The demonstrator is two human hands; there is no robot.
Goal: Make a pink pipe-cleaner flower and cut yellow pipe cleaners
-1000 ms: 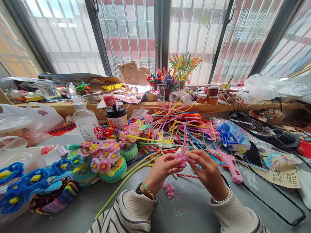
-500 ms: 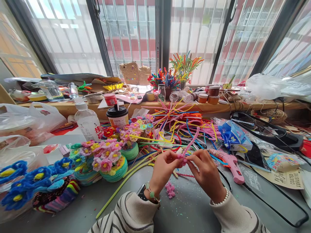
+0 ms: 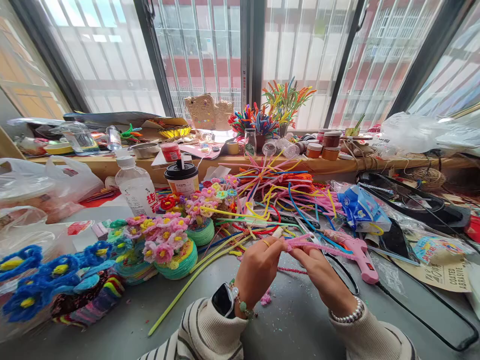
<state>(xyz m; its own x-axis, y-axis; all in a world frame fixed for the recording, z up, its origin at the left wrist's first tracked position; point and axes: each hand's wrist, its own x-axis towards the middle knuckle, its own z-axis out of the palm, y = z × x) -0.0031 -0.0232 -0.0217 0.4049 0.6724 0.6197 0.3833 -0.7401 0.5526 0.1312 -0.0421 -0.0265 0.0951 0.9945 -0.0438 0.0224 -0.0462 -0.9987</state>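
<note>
Two hands meet above a grey table: left hand (image 3: 258,265) and right hand (image 3: 318,272) each pinch one pink pipe cleaner (image 3: 311,243); its pinched end is hidden by fingers

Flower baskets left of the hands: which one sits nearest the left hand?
The teal-wrapped basket topped with pink and white flowers, just left of the left hand. The green-wrapped basket stands farther back; the blue-flowered one lies far left.

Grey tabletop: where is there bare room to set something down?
Bare grey tabletop lies between the two striped sleeves, and left of the long green pipe cleaner, below the blue flower pieces. Behind the hands, the loose pipe-cleaner pile and pink glue gun crowd it.
</note>
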